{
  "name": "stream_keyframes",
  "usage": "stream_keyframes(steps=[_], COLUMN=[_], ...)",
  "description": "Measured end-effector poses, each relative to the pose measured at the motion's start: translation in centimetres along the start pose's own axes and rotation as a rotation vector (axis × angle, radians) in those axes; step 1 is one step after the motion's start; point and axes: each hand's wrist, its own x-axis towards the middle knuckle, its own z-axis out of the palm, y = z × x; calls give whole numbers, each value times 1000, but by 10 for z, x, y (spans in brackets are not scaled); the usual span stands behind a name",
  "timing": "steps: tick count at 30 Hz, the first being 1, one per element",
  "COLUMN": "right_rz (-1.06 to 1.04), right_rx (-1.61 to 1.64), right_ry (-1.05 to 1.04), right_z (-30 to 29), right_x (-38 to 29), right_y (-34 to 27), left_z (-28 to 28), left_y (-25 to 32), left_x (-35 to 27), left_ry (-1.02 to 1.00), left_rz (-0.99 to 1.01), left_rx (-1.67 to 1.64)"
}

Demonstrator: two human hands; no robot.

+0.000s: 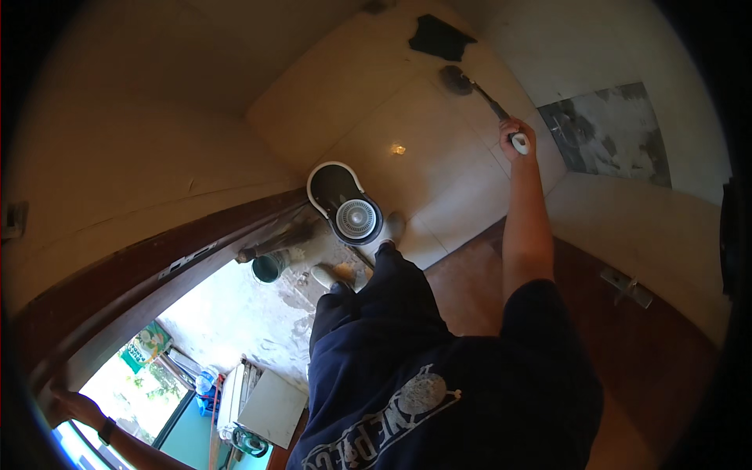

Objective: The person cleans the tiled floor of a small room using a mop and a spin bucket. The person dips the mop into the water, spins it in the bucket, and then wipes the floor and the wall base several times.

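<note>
My right hand (pixel 517 140) is wrapped around the white-ended handle of a mop (pixel 490 101). Its arm reaches out and the dark round mop head (pixel 456 80) rests on the pale tiled floor (pixel 405 126). Just beyond the head lies a dark, flat, irregular piece (pixel 442 39). At the lower left edge my left hand (pixel 75 405), with a dark band at the wrist, is against the brown door frame (pixel 117 279); shadow hides its fingers. By my feet stands a spin-mop bucket (pixel 330 183) with a round wringer basket (pixel 356 218).
A small dark bucket (pixel 267 268) stands beside the doorway. A grey blotched square panel (pixel 611 135) is on the right wall. To the right is a brown door with a handle (pixel 627 288). Outside are a pale panel (pixel 273 405) and a green printed bag (pixel 150 346).
</note>
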Motion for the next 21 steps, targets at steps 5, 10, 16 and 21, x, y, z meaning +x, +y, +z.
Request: stream_keyframes(steps=[5, 10, 16, 21], right_rz=[-21, 98, -15, -98], right_rx=[-363, -311, -116, -79], right_ry=[130, 296, 156, 151], right_z=[6, -13, -2, -14], right_x=[18, 15, 27, 35], right_y=[18, 32, 15, 6], left_z=[-3, -3, -4, -6], left_y=[-2, -3, -5, -5], left_x=[-1, -1, 0, 0], left_ry=[-5, -4, -9, -9], left_rz=[-7, -15, -16, -23], left_rx=[7, 12, 18, 21])
